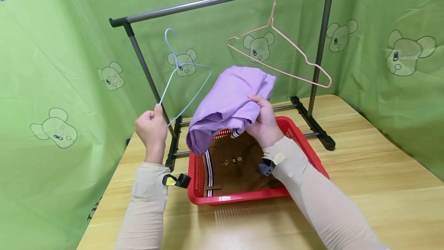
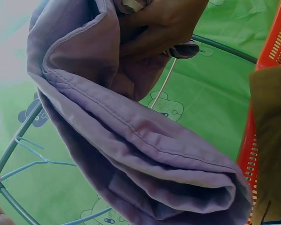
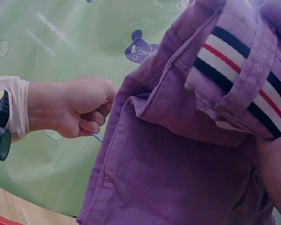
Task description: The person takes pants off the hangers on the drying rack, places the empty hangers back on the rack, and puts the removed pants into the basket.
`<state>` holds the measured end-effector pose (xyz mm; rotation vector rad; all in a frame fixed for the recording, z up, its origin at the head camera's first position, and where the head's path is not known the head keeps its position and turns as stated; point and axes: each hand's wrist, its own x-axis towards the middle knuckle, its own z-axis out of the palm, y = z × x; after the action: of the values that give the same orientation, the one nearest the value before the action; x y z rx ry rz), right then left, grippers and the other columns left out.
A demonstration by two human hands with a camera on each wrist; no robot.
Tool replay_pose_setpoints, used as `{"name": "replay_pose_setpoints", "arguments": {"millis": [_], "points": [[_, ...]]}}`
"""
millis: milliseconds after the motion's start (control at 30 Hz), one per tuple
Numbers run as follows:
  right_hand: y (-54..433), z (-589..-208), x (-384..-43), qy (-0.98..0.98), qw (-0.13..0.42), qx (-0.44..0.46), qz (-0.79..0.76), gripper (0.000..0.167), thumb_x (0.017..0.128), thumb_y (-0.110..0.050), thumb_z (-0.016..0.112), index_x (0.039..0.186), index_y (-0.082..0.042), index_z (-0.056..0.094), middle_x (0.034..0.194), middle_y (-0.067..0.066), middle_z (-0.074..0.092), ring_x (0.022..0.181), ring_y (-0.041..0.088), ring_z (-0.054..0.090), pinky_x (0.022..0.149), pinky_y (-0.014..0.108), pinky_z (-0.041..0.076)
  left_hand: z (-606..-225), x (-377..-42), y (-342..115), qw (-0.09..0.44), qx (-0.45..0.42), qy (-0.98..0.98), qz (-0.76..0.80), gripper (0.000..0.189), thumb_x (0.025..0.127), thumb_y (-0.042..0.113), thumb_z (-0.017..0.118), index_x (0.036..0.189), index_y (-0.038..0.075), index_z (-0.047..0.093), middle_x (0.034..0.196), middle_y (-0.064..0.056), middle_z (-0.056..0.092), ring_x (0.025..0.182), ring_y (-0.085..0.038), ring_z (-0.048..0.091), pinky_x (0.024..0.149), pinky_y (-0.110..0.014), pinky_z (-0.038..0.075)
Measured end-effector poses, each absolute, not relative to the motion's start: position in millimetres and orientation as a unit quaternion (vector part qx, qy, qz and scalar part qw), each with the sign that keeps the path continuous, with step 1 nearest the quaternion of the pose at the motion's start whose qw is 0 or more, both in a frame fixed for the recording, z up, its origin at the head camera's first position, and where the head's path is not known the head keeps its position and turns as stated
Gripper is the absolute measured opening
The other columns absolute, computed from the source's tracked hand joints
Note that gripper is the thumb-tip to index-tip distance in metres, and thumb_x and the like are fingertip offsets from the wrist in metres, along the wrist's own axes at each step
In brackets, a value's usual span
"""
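My left hand (image 1: 151, 128) grips one end of a light blue wire hanger (image 1: 177, 65), its hook pointing up. My right hand (image 1: 264, 124) holds folded purple pants (image 1: 229, 95) above the basket, thumb on top of the cloth. In the right wrist view the pants (image 3: 178, 173) show a belt loop and a navy, white and red striped band, with the right hand (image 3: 276, 173) at the edge. The left wrist view shows the folded hem close up, hiding part of the blue hanger. Hanger and pants are held side by side.
A red basket (image 1: 243, 197) with a brown garment (image 1: 249, 178) inside stands on the wooden table (image 1: 374, 157). Behind it is a rack with a grey rail (image 1: 208, 1), where a pink hanger (image 1: 271, 19) hangs at the right. Green curtains (image 1: 62, 88) surround the table.
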<state>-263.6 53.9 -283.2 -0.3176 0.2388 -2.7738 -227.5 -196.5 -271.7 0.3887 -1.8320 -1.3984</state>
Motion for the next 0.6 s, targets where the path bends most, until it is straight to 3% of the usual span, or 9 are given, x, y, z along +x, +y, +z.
{"name": "replay_pose_setpoints", "arguments": {"millis": [600], "points": [[47.1, -290.3, -259.7, 0.12, 0.194, -0.106, -0.968, 0.082, 0.049, 0.005, 0.084, 0.113, -0.007, 0.035, 0.105, 0.007, 0.048, 0.091, 0.02, 0.055, 0.084, 0.029, 0.045, -269.9, -224.9, -200.2, 0.393, 0.148, -0.718, -0.556, 0.041, 0.093, 0.025, 0.065, 0.058, 0.013, 0.049, 0.056, 0.002, 0.049, 0.057, -0.015, 0.046, 0.054, -0.027, 0.037]]}}
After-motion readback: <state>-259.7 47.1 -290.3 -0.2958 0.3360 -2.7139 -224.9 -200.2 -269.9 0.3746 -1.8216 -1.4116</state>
